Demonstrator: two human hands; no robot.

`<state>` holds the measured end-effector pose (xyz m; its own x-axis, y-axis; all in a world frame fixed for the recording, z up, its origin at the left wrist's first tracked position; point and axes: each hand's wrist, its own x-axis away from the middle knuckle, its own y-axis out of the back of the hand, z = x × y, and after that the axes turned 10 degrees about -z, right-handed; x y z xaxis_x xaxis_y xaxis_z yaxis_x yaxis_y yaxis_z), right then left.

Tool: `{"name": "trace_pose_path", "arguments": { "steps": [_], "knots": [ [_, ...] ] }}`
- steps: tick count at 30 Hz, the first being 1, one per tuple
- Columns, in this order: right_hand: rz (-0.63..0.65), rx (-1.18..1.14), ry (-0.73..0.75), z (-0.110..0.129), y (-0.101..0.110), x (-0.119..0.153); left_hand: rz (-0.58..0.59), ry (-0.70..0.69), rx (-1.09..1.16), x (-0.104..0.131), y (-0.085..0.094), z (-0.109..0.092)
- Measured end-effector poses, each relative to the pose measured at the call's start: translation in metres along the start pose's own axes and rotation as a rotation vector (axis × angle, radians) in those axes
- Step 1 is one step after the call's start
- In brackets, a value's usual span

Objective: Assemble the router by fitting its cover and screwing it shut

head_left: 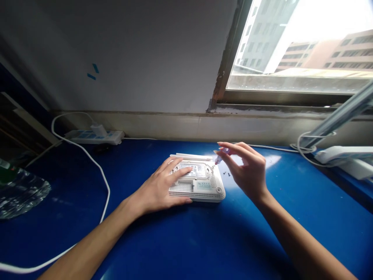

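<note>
A white router (206, 193) lies on the blue table with its vented, labelled underside facing up and an antenna (201, 157) along its far edge. My left hand (166, 182) rests on the router's left part, fingers spread over the label and thumb along the near edge. Between the fingertips of my right hand (246, 165) is a small screwdriver with a translucent purple handle (223, 152), tilted down toward the router's far right corner. Whether its tip touches a screw cannot be made out. Several small dark screws (226, 174) lie just right of the router.
A power strip (112, 137) with a plugged-in white adapter stands at the back left, its white cable (100, 171) looping forward. A clear plastic bottle (21, 190) lies at the left. Another power strip (344, 154) and a metal post (340, 114) are at the right.
</note>
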<state>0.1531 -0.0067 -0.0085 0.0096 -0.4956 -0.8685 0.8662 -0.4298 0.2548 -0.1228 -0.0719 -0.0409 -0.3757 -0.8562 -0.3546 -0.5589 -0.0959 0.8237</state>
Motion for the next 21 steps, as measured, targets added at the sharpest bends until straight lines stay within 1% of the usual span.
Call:
{"name": "trace_pose_path", "arguments": {
  "steps": [3,6,9,11,17,19,21],
  "knots": [
    [-0.02,0.068,0.049,-0.0007,0.0016,-0.001,0.0,-0.008,0.0,-0.0002,0.0009,-0.0016],
    [0.045,0.066,0.114,0.0004,0.002,0.0009,0.004,0.001,-0.003,-0.0004,0.0019,-0.0031],
    [0.11,0.011,0.133,0.0036,0.0008,0.0041,-0.007,-0.002,0.01,-0.0002,0.0023,-0.0039],
    [0.097,0.008,0.12,0.0055,-0.0004,0.0049,-0.012,-0.001,0.018,0.0,0.0022,-0.004],
    [-0.032,0.109,0.061,0.004,-0.0006,0.0004,0.015,0.013,0.004,-0.0001,0.0014,-0.0027],
    [-0.016,0.105,0.081,0.0035,-0.0002,-0.0005,0.03,0.011,-0.01,-0.0004,0.0014,-0.0024],
    [0.055,0.042,0.104,0.0046,-0.0006,-0.0002,0.041,0.013,-0.024,-0.0005,0.0015,-0.0024]
  ]
}}
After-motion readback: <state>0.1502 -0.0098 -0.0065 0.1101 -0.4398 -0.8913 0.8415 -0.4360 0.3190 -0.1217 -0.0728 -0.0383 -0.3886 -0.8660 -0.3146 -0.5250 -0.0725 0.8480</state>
